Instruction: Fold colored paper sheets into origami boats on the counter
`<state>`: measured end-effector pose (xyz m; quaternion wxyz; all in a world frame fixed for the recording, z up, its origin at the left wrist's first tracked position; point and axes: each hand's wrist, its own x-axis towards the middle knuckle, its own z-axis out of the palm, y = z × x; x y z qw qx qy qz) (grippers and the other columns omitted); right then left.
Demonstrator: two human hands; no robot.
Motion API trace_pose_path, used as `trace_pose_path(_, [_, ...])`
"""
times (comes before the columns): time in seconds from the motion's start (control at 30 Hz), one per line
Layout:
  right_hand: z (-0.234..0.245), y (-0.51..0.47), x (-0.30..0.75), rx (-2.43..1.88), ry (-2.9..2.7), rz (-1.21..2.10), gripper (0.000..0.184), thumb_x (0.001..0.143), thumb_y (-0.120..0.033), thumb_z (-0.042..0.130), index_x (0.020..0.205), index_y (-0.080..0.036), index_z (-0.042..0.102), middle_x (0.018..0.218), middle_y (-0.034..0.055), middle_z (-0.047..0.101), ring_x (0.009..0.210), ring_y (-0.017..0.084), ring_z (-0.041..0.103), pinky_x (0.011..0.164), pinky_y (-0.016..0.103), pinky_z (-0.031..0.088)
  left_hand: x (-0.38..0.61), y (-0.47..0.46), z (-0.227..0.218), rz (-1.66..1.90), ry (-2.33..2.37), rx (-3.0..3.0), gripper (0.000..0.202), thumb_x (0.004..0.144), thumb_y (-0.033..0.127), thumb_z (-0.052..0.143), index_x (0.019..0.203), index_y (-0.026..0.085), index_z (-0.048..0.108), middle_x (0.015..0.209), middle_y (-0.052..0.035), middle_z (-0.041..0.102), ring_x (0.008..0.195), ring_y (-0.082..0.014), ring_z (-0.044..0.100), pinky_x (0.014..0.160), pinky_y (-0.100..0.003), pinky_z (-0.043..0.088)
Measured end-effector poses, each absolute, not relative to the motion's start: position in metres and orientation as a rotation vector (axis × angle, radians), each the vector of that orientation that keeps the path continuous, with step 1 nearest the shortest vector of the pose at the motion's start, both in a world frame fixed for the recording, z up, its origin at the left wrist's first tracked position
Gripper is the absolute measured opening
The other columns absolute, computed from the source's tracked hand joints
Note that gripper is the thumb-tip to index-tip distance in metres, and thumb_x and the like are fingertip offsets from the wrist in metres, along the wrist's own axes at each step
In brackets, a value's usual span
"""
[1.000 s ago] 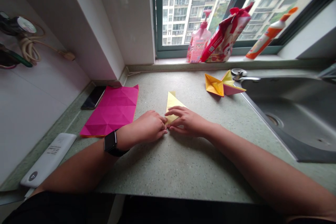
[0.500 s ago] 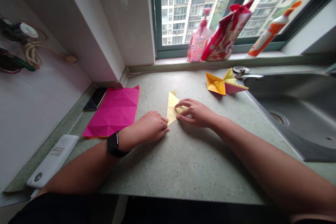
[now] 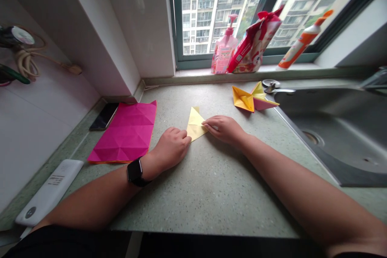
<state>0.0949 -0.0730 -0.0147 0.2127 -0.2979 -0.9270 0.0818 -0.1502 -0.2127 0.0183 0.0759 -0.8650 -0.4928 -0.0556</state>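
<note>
A pale yellow piece of folded paper [image 3: 195,127], roughly triangular, lies on the countertop between my hands. My left hand [image 3: 173,145], with a black watch on its wrist, has its fingers curled closed on the paper's lower left corner. At the paper's right corner, my right hand [image 3: 225,127] pinches the edge with thumb and fingertips together. A small flap shows behind the top point of the paper. To the left of my left hand lies a stack of creased magenta paper [image 3: 125,131] with orange edges beneath.
Orange, yellow and pink folded paper shapes [image 3: 243,99] stand at the back right, beside the steel sink [image 3: 341,129]. A phone [image 3: 104,116] and a white power bank [image 3: 50,191] lie at left. A pink pump bottle [image 3: 223,50], red bag [image 3: 255,44] and orange-white bottle [image 3: 299,44] line the windowsill.
My right hand's fingers have drawn back from the paper's middle to its right corner and closed together. The yellow paper has turned slightly. The whole view has shifted a little.
</note>
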Motion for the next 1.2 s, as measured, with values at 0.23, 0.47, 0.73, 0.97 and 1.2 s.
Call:
trace_pose_path(0.23, [-0.009,-0.093,0.081,-0.533,-2.666,0.276,0.022,0.106,-0.028,0.064,0.109,-0.028,0.085,0.119,0.0040,0.085,0.108,0.023,0.079,0.095,0.039,0.062,-0.161,-0.207,0.018,-0.085,-1.647,-2.441,0.020,0.104,0.008,0.055,0.097,0.017,0.072,0.099,-0.0111,0.071,0.092,-0.0278,0.063,0.082,-0.041,0.045])
trace_pose_path(0.47, [-0.009,-0.113,0.071,-0.297,-2.675,0.280,0.025,0.108,-0.026,0.059,0.111,-0.026,0.084,0.111,0.0041,0.086,0.094,0.021,0.079,0.090,0.039,0.062,-0.160,-0.205,0.021,-0.119,-1.701,-2.368,0.020,0.108,0.011,0.053,0.107,0.017,0.072,0.107,-0.0124,0.074,0.099,-0.0292,0.065,0.086,-0.043,0.047])
trace_pose_path(0.73, [-0.020,-0.066,0.094,-0.778,-2.381,0.086,0.050,0.096,-0.009,0.061,0.141,-0.026,0.073,0.129,0.0110,0.078,0.116,0.031,0.070,0.104,0.053,0.059,-0.156,-0.206,0.013,-0.199,-1.602,-2.544,0.017,0.106,0.012,0.057,0.115,0.017,0.071,0.120,-0.0122,0.075,0.108,-0.0286,0.068,0.090,-0.042,0.055])
trace_pose_path(0.97, [-0.036,-0.046,0.086,-0.834,-2.404,0.118,0.027,0.095,-0.013,0.069,0.108,-0.030,0.084,0.123,0.0078,0.076,0.112,0.028,0.069,0.103,0.050,0.058,-0.142,-0.209,0.006,-0.470,-1.251,-2.852,0.023,0.112,0.023,0.055,0.125,0.021,0.073,0.134,-0.0117,0.074,0.124,-0.0269,0.069,0.109,-0.047,0.055])
trace_pose_path(1.2, [-0.027,-0.052,0.093,-0.713,-2.446,0.148,0.014,0.098,-0.020,0.068,0.095,-0.024,0.081,0.113,0.0105,0.080,0.105,0.028,0.070,0.098,0.047,0.055,-0.145,-0.210,0.008,-0.499,-1.260,-2.853,0.020,0.110,0.025,0.057,0.116,0.020,0.075,0.122,-0.0078,0.078,0.112,-0.0250,0.071,0.105,-0.045,0.054])
